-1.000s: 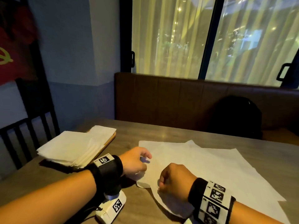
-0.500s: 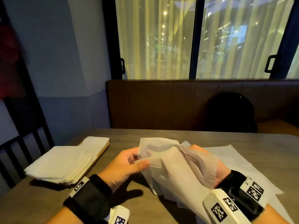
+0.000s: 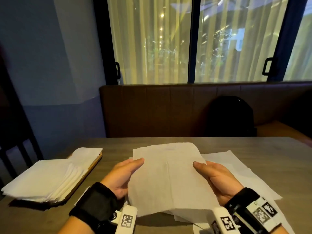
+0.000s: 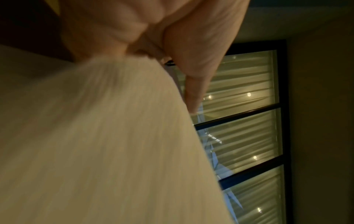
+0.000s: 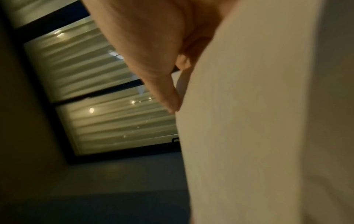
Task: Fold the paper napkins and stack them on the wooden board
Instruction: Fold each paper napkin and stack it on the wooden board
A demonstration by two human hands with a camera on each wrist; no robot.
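two hands hold up one napkin over the bench

the left hand (image 3: 121, 177) and right hand (image 3: 217, 179) each pinch a side of the napkin (image 3: 168, 179). left of it, folded napkins (image 3: 43, 178) sit on the wooden board (image 3: 87, 171).

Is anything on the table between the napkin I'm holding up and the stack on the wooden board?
Nothing visible. The napkin sits between left hand and right hand; only bare table separates it from the stack on the wooden board.
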